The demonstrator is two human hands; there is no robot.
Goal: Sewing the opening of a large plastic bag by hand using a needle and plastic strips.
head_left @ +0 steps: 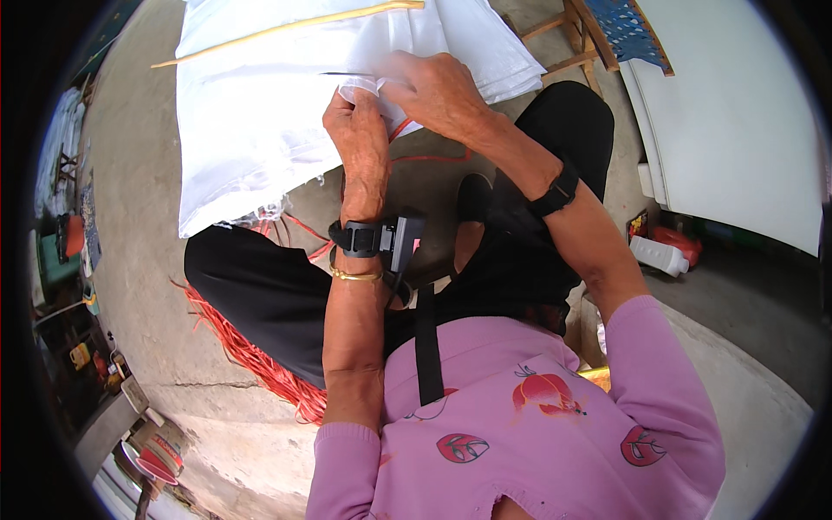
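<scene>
A stack of white woven sacks [251, 130] lies in front of my knees. My left hand [360, 139] is closed on a bunched fold of white sack cloth [359, 86], pinched up between thumb and fingers. Just to its right, my right hand [433, 91] is closed, its fingertips smeared by motion. A thin dark needle-like tool [345, 74] sticks out leftward from those fingers, over the bunched cloth. Beneath the hands a red plastic strip [429, 159] hangs and runs to the right.
A long thin wooden stick [286, 33] lies across the sacks. Red plastic strips [251, 347] are heaped beside my left thigh. At the upper right stands a wooden chair [572, 39] with blue webbing. A white jug [659, 256] lies on the floor at right.
</scene>
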